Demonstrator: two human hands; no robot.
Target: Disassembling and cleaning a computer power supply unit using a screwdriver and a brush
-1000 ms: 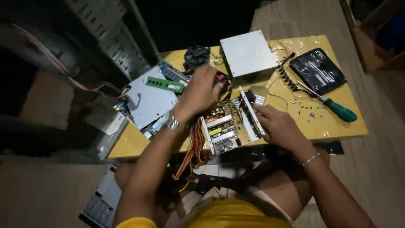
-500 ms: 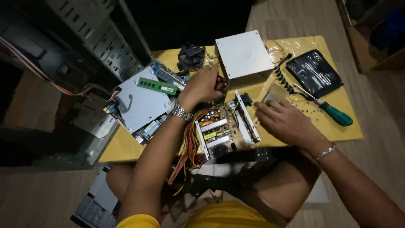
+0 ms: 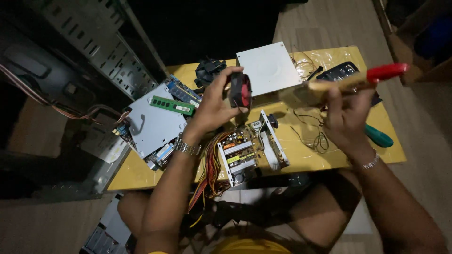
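Observation:
My left hand (image 3: 214,106) holds a small black and red cooling fan (image 3: 240,90) lifted above the yellow table (image 3: 306,155). My right hand (image 3: 346,120) grips a paint brush (image 3: 351,81) with a red handle and pale bristles, raised to the right of the fan. Under both hands lies an opened power supply (image 3: 249,153) with its circuit board bare and a bundle of coloured wires (image 3: 210,169) trailing toward me.
A white metal cover (image 3: 268,68), a black fan (image 3: 208,70), a green memory stick (image 3: 172,105) on a grey plate (image 3: 153,124), a green-handled screwdriver (image 3: 379,137) and a dark flat device (image 3: 341,71) lie on the table. An open computer case (image 3: 70,56) stands at the left.
My left hand has lifted the fan off the power supply. My right hand has left the table and now holds the brush up beside the fan.

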